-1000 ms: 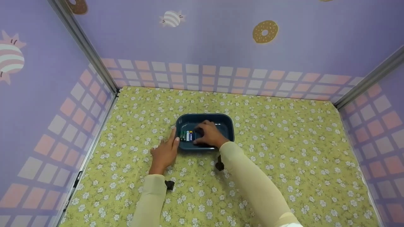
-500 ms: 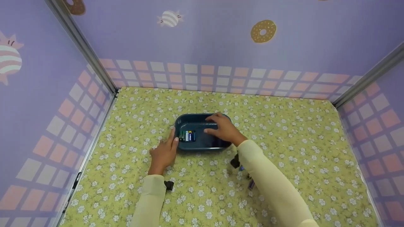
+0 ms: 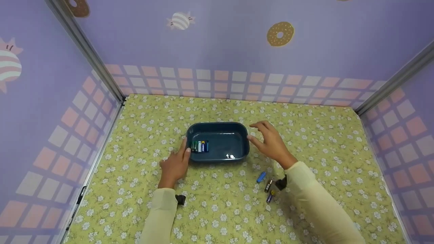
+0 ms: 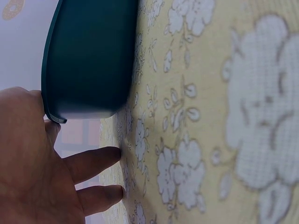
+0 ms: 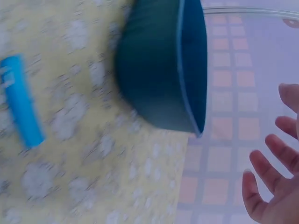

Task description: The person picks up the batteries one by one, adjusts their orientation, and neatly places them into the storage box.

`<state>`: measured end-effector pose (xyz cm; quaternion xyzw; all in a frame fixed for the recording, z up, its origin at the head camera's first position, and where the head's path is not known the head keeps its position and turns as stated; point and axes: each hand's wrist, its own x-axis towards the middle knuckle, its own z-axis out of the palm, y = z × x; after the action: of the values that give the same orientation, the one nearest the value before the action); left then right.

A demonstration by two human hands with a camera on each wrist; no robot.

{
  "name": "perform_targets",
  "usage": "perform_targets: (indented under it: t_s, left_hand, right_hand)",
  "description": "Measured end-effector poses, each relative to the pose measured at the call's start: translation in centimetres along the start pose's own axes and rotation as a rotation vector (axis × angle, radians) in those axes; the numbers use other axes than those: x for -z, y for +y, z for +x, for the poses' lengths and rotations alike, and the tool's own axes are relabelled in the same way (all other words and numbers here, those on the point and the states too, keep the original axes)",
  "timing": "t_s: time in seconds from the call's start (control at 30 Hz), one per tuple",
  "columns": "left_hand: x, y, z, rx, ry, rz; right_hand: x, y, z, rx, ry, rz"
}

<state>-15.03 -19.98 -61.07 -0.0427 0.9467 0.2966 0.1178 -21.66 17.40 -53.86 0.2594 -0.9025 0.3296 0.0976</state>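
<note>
My left hand (image 3: 174,166) holds the left end of a dark teal plastic basin (image 3: 220,160), thumb at the rim and index finger along the outside. Two other fingers (image 4: 96,164) reach down to the cloth in the left wrist view. Several batteries (image 3: 200,146) lie side by side in the basin's left part. My right hand (image 3: 271,142) hovers just right of the basin, fingers spread and holding nothing. Below it on the cloth lie a blue battery (image 3: 261,177), a dark battery (image 3: 268,186) and a purple battery with a yellow end (image 3: 270,196).
A yellow flowered cloth (image 3: 135,210) covers the table. Purple walls (image 3: 217,44) enclose the back and both sides, with metal posts (image 3: 84,51) in the corners. A black wrist-camera mount (image 3: 281,183) hangs by the right sleeve, close to the loose batteries.
My right hand has let go of a dark blue battery at the row's right end and moved right, out of the basin. The three loose batteries are now uncovered. My left hand stays put.
</note>
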Motion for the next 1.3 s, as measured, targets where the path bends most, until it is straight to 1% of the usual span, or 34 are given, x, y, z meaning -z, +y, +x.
perform_targets:
  t_s: [0.27, 0.5, 0.7, 0.87, 1.07, 1.17, 1.3]
  left_hand:
    - [0.0, 0.0, -0.1, 0.001, -0.001, -0.009]
    - [0.1, 0.2, -0.3, -0.008, 0.002, -0.019]
    - [0.1, 0.3, -0.3, -0.005, 0.001, -0.015]
    - [0.1, 0.2, -0.3, -0.002, 0.002, -0.021]
    - [0.1, 0.1, -0.2, -0.002, 0.002, -0.016]
    - [0.1, 0.1, -0.2, 0.004, 0.001, -0.014]
    - [0.1, 0.2, -0.2, 0.005, 0.004, -0.009]
  right_hand:
    - [0.0, 1.0, -4.1, -0.025, 0.119, -0.112]
    - [0.0, 1.7, -6.9, -0.045, 0.173, -0.164]
    - [0.1, 2.2, -9.0, -0.107, 0.171, -0.146]
    - [-0.3, 2.2, -10.6, -0.158, 0.158, -0.129]
    - [-1.4, 2.2, -12.2, -0.195, 0.139, -0.13]
    - [-2.1, 2.2, -13.0, -0.222, 0.116, -0.139]
    - [-2.9, 2.2, -13.7, -0.228, 0.094, -0.165]
